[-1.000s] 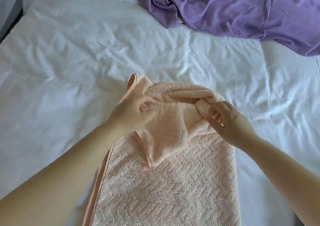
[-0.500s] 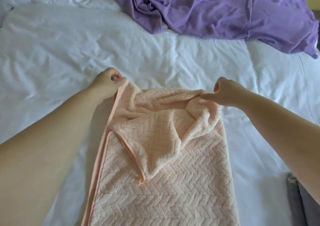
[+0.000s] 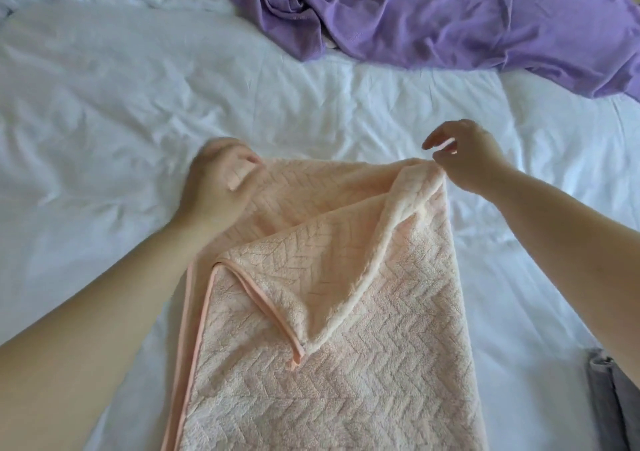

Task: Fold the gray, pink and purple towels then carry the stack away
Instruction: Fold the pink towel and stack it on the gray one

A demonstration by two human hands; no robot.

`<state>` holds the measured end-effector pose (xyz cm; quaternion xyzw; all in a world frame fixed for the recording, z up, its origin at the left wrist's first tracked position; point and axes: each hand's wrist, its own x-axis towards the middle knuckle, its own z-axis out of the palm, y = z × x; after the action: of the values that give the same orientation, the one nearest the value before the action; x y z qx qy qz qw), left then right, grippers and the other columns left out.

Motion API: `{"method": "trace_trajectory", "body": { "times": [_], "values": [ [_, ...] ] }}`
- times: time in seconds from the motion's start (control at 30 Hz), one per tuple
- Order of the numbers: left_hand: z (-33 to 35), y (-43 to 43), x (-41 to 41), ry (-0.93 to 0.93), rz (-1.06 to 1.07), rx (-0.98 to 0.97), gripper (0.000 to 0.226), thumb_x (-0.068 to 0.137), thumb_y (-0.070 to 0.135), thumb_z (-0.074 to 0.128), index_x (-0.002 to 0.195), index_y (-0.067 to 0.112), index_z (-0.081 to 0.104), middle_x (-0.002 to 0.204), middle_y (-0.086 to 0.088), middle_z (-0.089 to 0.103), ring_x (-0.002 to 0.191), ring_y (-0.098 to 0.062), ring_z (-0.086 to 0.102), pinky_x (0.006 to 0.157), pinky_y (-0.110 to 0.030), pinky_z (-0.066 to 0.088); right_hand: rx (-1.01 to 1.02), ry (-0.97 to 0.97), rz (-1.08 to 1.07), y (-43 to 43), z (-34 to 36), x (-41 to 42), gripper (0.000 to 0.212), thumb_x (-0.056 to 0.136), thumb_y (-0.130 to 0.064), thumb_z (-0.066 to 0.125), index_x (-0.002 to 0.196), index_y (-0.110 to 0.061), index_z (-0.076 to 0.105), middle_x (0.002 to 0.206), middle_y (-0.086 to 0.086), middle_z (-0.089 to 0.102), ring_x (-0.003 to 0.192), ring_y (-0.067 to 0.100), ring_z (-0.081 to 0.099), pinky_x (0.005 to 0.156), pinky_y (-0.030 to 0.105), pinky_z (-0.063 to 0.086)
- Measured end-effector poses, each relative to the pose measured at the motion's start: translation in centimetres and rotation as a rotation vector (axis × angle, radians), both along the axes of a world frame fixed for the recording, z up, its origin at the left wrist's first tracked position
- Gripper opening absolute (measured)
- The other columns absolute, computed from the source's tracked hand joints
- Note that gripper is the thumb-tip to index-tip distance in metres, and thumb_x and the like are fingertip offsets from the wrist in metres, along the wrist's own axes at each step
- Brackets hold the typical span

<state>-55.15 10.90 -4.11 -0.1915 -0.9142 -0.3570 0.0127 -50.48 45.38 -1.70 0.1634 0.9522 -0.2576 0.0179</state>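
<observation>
The pink towel (image 3: 346, 364), plush with a raised chevron weave and a smooth bound hem, lies lengthwise on the wrinkled white bedsheet (image 3: 104, 121). One corner flap is folded diagonally over it into a loose triangle. The left hand (image 3: 221, 180), blurred, curls its fingers round the far left corner. The right hand (image 3: 464, 159) hovers at the far right corner, fingers loosely apart, one fingertip just touching the fold. The thin purple towel (image 3: 450, 17) lies crumpled beyond; a folded gray towel (image 3: 609, 398) sits at the right edge.
</observation>
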Motion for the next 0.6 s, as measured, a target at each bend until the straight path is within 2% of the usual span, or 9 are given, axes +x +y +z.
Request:
{"method": "trace_trajectory", "body": {
  "times": [0.1,0.17,0.2,0.27,0.33,0.4,0.47,0.53,0.6],
  "values": [
    [1.0,0.8,4.8,-0.234,-0.25,0.101,0.031,0.077,0.055,0.061,0.082,0.025,0.066,0.101,0.014,0.059,0.105,-0.001,0.052,0.097,-0.019,0.033,0.042,-0.118,0.307,-0.5,0.0,1.5,0.052,0.078,0.01,0.045,0.105,-0.029,0.067,0.115,-0.004,0.058,0.115,0.02,0.046,0.093,0.031,0.035],
    [0.5,0.4,6.8,-0.361,-0.298,0.11,0.033,0.072,0.062,0.063,0.082,0.031,0.066,0.105,0.019,0.057,0.112,0.002,0.048,0.096,-0.019,0.034,0.063,-0.217,0.427,-0.7,0.2,2.4,0.064,0.076,0.006,0.05,0.125,-0.035,0.056,0.132,-0.007,0.052,0.133,0.019,0.032,0.109,0.041,0.023],
    [0.2,0.0,7.5,-0.393,-0.298,0.109,0.039,0.069,0.067,0.063,0.086,0.031,0.066,0.108,0.019,0.057,0.114,0.004,0.046,0.094,-0.019,0.035,0.073,-0.238,0.47,-0.9,0.2,2.8,0.071,0.075,0.002,0.055,0.132,-0.039,0.048,0.137,-0.008,0.048,0.137,0.017,0.027,0.111,0.042,0.017],
    [-0.2,-0.9,8.4,-0.284,-0.333,0.012,0.064,0.062,0.079,0.059,0.098,0.027,0.067,0.117,0.014,0.056,0.116,0.002,0.045,0.099,-0.025,0.035,0.121,-0.242,0.573,-1.2,0.3,3.2,0.083,0.072,-0.01,0.066,0.138,-0.047,0.033,0.141,-0.014,0.041,0.141,0.014,0.021,0.113,0.042,0.009],
    [-0.8,-1.6,9.2,-0.033,-0.446,-0.191,0.091,0.054,0.087,0.055,0.117,0.021,0.06,0.13,0.002,0.053,0.124,-0.012,0.045,0.109,-0.048,0.03,0.204,-0.208,0.679,-1.7,0.2,3.6,0.085,0.072,-0.025,0.074,0.14,-0.048,0.029,0.14,-0.019,0.038,0.142,0.015,0.02,0.115,0.045,0.005],
    [-1.3,-2.3,10.3,0.095,-0.547,-0.341,0.108,0.048,0.093,0.051,0.13,0.022,0.048,0.141,-0.006,0.044,0.132,-0.024,0.04,0.11,-0.062,0.019,0.254,-0.122,0.711,-2.1,-0.3,3.9,0.069,0.075,-0.036,0.073,0.137,-0.038,0.042,0.142,-0.016,0.042,0.14,0.019,0.026,0.115,0.05,0.006],
    [-2.1,-2.9,11.4,0.166,-0.604,-0.39,0.113,0.046,0.096,0.049,0.134,0.026,0.041,0.145,-0.01,0.038,0.135,-0.028,0.035,0.111,-0.065,0.015,0.211,-0.025,0.61,-2.3,-0.7,4.0,0.048,0.079,-0.035,0.069,0.124,-0.028,0.056,0.133,-0.008,0.053,0.132,0.023,0.04,0.114,0.05,0.009],
    [-2.6,-3.2,12.4,0.261,-0.626,-0.396,0.103,0.053,0.093,0.05,0.134,0.028,0.04,0.144,-0.01,0.037,0.133,-0.029,0.035,0.113,-0.061,0.014,0.139,0.013,0.5,-2.5,-0.8,3.9,0.029,0.082,-0.033,0.068,0.108,-0.023,0.06,0.109,-0.004,0.062,0.112,0.022,0.053,0.112,0.048,0.015],
    [-2.8,-2.8,13.1,0.38,-0.631,-0.363,0.079,0.067,0.077,0.059,0.128,0.03,0.041,0.139,-0.006,0.042,0.128,-0.027,0.04,0.114,-0.054,0.014,0.075,0.067,0.423,-2.8,-1.0,3.9,0.022,0.081,-0.03,0.071,0.094,-0.016,0.06,0.083,-0.004,0.06,0.085,0.024,0.057,0.105,0.045,0.027]
  ]
}}
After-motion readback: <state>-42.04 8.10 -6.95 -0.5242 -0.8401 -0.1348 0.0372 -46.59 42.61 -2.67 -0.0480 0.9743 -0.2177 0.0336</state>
